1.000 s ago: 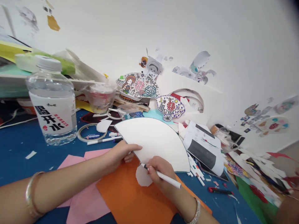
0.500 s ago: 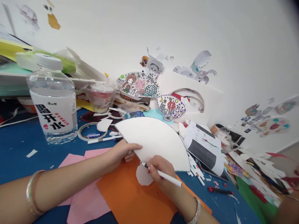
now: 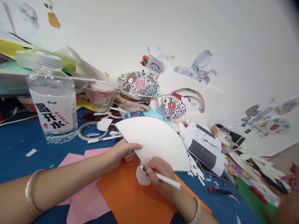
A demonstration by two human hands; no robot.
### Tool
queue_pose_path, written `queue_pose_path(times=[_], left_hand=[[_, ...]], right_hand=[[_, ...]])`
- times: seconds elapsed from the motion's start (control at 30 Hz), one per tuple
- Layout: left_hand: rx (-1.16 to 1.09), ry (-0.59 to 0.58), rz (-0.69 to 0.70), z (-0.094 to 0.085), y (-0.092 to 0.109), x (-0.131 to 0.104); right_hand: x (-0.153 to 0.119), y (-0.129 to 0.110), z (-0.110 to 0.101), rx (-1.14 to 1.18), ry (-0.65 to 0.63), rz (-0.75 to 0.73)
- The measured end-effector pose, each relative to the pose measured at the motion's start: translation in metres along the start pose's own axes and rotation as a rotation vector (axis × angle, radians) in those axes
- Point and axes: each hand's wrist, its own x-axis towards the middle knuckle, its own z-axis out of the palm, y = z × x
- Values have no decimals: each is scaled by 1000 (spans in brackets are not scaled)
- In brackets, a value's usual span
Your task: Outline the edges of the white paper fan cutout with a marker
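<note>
A white fan-shaped card (image 3: 156, 140) with a dark line along its edge is held over an orange sheet (image 3: 135, 199). My left hand (image 3: 123, 151) grips the card's left edge, thumb on top and fingers curled beneath. Between the fingers of my right hand (image 3: 160, 172) is a white marker (image 3: 168, 181), its dark tip at the edge where the fan meets a small rounded white part (image 3: 142, 176). Part of that rounded piece is hidden behind my right hand.
A large water bottle (image 3: 53, 99) stands at the left, near a tape roll (image 3: 80, 132). Pink paper (image 3: 87, 202) lies under my left forearm. Several markers (image 3: 196, 169) and a red-black cutter (image 3: 219, 191) are at the right. Decorated fans (image 3: 171, 106) lean at the back.
The marker tip has moved slightly down and left along the edge at the rounded part, with my right hand shifting along. My left hand and the card have stayed nearly still.
</note>
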Motion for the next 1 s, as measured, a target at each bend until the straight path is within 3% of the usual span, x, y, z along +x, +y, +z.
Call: queue_pose_path(times=[1.0], left_hand=[[6, 15, -9, 1, 1, -1]], right_hand=[[-1, -2, 0, 21, -52, 48]])
